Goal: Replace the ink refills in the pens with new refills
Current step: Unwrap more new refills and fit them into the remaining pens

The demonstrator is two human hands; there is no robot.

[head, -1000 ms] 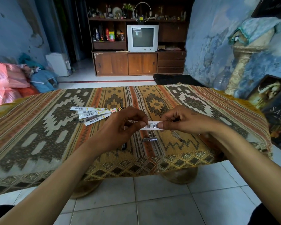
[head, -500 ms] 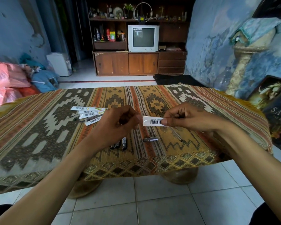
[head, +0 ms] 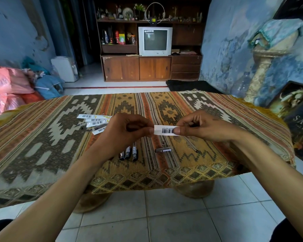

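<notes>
Refill packet [head: 166, 130]: pinched at opposite ends by left hand [head: 124, 133] and right hand [head: 203, 127], above table [head: 42, 137]. Pens [head: 129, 152], spare packets [head: 94, 122] below.

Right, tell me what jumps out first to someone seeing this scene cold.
First, the white barcoded refill packet held up mid-frame, the left hand and right hand each pinching one end. Below lies the patterned tablecloth, with more refill packets at left and dark pens beneath the left hand. Straight ahead, a white television sits in a wooden cabinet.
</notes>
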